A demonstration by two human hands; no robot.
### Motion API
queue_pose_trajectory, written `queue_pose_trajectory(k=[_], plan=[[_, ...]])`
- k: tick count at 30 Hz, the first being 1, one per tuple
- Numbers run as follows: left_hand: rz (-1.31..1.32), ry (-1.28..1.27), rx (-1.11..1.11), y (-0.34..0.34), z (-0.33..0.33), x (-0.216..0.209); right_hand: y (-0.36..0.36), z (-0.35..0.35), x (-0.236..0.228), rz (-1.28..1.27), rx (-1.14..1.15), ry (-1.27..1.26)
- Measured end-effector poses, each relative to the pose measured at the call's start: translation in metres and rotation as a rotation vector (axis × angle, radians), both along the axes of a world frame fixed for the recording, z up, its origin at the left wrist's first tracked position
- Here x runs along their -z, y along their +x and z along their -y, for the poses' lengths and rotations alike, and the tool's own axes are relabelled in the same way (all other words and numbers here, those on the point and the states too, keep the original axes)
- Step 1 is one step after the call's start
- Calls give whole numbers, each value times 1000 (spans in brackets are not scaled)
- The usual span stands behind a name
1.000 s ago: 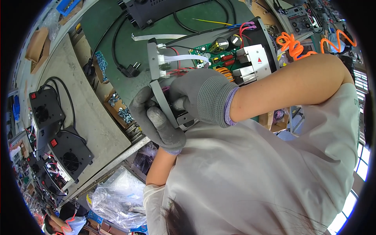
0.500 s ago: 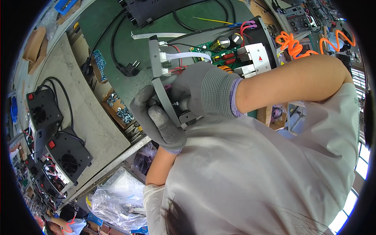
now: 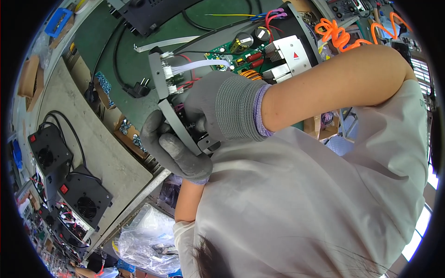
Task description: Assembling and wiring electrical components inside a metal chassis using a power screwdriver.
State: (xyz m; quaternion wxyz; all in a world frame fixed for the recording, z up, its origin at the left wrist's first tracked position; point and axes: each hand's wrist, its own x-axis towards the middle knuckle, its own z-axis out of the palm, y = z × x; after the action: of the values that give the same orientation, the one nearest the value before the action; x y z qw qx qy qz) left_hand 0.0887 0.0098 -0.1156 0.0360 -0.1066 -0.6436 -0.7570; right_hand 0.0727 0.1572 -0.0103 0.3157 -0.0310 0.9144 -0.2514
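Observation:
An open electronic unit lies on the green mat, showing a green circuit board (image 3: 232,53) with capacitors, an orange coil and a white block (image 3: 289,53). Its grey metal front panel (image 3: 160,78) is swung away from the case, joined by a white ribbon cable (image 3: 204,65) and red wires. My left hand (image 3: 174,148), in a grey glove, grips the panel's lower end from outside. My right hand (image 3: 218,109), also gloved, curls over the panel's inner face on a small black part, which the fingers mostly hide.
A black power plug (image 3: 139,88) and its cable lie on the mat. Trays of screws (image 3: 104,83) sit at the bench edge. Black fan units (image 3: 85,199) stand lower left, a plastic bag (image 3: 143,241) below, an orange coiled hose (image 3: 333,30) top right.
Both hands and the panel have drifted slightly left in view. Both grips are unchanged.

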Motion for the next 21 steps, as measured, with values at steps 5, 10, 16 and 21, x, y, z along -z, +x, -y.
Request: queue_pose_trajectory(k=[5, 10, 16, 21], plan=[[15, -45, -119, 2, -5, 2, 0, -4, 13, 7, 33, -123], [118, -6, -174, 4, -14, -10, 3, -7, 3, -31, 56, -81], [71, 30, -191, 0, -15, -3, 7, -4, 15, -134, 40, -74], [117, -71, -148, 6, -4, -9, 3, 0, 0, -77, 13, -61]])
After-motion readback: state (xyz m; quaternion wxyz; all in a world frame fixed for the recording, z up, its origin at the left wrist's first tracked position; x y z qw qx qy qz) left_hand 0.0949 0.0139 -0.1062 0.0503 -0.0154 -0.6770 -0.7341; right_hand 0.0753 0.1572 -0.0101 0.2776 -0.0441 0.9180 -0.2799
